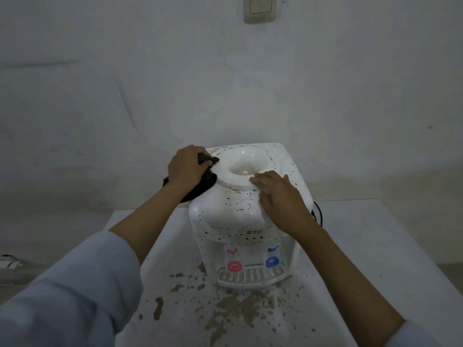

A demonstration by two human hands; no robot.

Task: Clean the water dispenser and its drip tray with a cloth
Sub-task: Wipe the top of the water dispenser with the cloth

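white table (375, 241) fills lower half of frame, brown stains spattered along its lower centre. white tabletop water dispenser (240, 211) stands at frame centre on table, body peppered with dark specks, round bottle well on top. slotted drip tray (250, 278) at dispenser foot, below red tap (235, 266) and blue tap (272, 262). left hand (186, 169) left of centre, fingers curled gripping dark cloth (203, 187) against dispenser's top left edge. right hand (279, 194) right of centre, fingers straight, flat on dispenser top.
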